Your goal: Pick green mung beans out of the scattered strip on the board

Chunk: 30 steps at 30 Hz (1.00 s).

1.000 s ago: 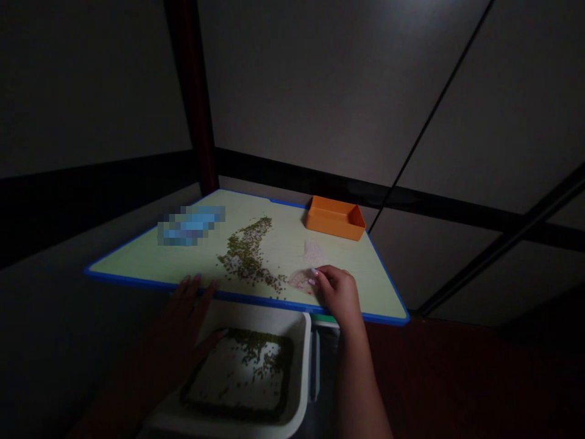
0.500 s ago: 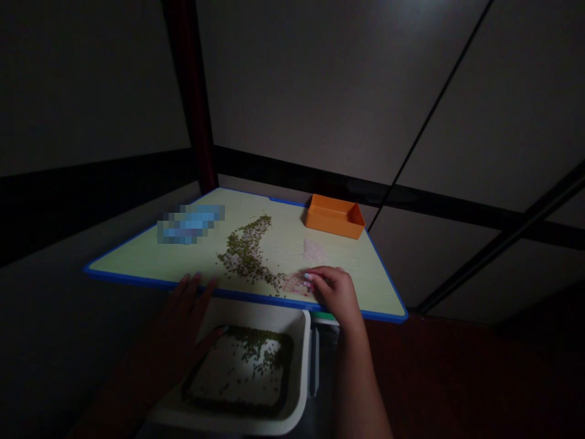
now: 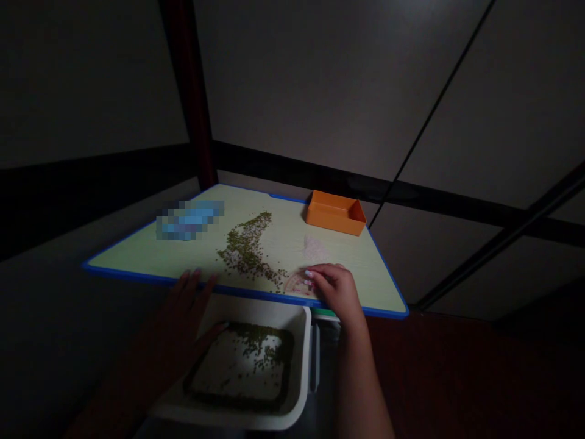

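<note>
My right hand (image 3: 336, 283) is over the near right part of a pale yellow-green board (image 3: 183, 256) with a blue rim. Its thumb and fingertips are pinched together; whatever they hold is too small to make out. Just left of those fingertips lie small green beans (image 3: 247, 247), loosely spread across the middle of the board. Past the hand is a pale pinkish patch (image 3: 314, 247), perhaps tiny grains. In shadow, my left hand (image 3: 183, 317) has its fingers spread at the board's near edge, its thumb reaching over a white basin (image 3: 299, 366). More green beans (image 3: 260, 341) lie inside the basin.
An orange open box (image 3: 336, 216) stands at the board's far right corner. A blurred-out blue item (image 3: 192, 219) lies on the far left. Pale panels with dark bands rise behind the board, and a dark red post (image 3: 194, 91) stands at the back left.
The view has shifted very slightly. My right hand keeps its pinch at almost the same spot, and my left hand rests where it was.
</note>
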Each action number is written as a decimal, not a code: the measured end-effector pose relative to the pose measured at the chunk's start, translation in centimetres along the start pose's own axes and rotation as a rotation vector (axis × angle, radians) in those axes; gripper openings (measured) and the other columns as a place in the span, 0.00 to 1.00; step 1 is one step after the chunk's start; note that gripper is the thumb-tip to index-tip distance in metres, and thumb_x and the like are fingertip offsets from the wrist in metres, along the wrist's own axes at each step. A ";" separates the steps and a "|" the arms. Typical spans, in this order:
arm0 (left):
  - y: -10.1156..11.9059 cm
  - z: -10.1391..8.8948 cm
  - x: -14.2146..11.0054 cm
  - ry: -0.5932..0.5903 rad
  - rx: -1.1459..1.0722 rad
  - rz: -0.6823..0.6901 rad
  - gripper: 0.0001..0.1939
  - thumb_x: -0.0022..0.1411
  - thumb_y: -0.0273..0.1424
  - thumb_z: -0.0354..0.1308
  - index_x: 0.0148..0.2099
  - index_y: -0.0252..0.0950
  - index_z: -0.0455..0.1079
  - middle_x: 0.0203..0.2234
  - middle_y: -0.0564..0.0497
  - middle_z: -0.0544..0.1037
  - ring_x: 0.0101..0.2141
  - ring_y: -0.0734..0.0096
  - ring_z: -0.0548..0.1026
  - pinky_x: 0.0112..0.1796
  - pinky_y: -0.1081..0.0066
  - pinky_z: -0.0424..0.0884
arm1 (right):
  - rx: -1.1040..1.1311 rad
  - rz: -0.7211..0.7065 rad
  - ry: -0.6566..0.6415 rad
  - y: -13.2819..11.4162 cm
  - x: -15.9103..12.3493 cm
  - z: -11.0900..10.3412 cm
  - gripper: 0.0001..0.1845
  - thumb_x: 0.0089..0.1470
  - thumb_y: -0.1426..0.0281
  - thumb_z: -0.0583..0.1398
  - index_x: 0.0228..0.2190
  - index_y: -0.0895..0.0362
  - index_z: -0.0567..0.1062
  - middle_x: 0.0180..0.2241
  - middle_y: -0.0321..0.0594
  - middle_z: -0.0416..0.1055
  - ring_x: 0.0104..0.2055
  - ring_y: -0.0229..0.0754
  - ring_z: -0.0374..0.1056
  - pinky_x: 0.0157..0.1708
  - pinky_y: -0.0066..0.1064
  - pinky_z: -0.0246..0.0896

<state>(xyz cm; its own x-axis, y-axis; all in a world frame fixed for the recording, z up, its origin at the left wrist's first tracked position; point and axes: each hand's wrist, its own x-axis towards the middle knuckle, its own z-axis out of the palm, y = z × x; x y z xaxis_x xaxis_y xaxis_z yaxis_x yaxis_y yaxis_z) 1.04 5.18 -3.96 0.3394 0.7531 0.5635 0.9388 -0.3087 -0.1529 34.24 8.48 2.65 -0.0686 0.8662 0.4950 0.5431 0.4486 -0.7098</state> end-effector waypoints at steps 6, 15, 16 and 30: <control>-0.1 0.1 0.0 0.004 -0.002 0.002 0.40 0.64 0.54 0.42 0.67 0.31 0.58 0.65 0.27 0.64 0.67 0.40 0.59 0.57 0.44 0.70 | 0.035 -0.023 -0.023 0.0 -0.1 -0.1 0.08 0.59 0.68 0.63 0.34 0.50 0.85 0.35 0.39 0.83 0.38 0.45 0.76 0.44 0.39 0.63; 0.2 -0.4 0.1 -0.077 -0.042 -0.050 0.41 0.62 0.56 0.45 0.68 0.33 0.56 0.67 0.31 0.61 0.69 0.45 0.54 0.61 0.46 0.66 | 0.010 -0.018 -0.025 -0.8 0.0 -0.1 0.08 0.59 0.68 0.63 0.34 0.51 0.85 0.35 0.40 0.83 0.37 0.45 0.76 0.44 0.38 0.64; 0.2 -0.4 0.1 -0.068 -0.042 -0.049 0.41 0.63 0.56 0.44 0.68 0.33 0.57 0.67 0.30 0.62 0.69 0.44 0.54 0.61 0.46 0.66 | 0.008 -0.017 -0.016 -0.9 -0.1 0.0 0.08 0.59 0.68 0.63 0.34 0.51 0.85 0.35 0.40 0.83 0.37 0.45 0.76 0.44 0.38 0.64; 0.1 -0.4 0.0 -0.057 -0.050 -0.050 0.42 0.63 0.56 0.41 0.69 0.34 0.54 0.68 0.31 0.60 0.68 0.43 0.56 0.58 0.44 0.69 | -0.067 -0.035 -0.004 -1.2 -0.2 0.7 0.08 0.59 0.71 0.64 0.34 0.50 0.84 0.34 0.38 0.83 0.35 0.43 0.76 0.43 0.37 0.62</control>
<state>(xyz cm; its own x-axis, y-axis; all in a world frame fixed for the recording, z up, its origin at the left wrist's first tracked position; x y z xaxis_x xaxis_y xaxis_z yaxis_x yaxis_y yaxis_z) 1.12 4.95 -3.64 0.2963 0.7996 0.5223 0.9510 -0.2975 -0.0840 33.04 7.95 3.06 -0.0921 0.8512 0.5167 0.5949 0.4631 -0.6570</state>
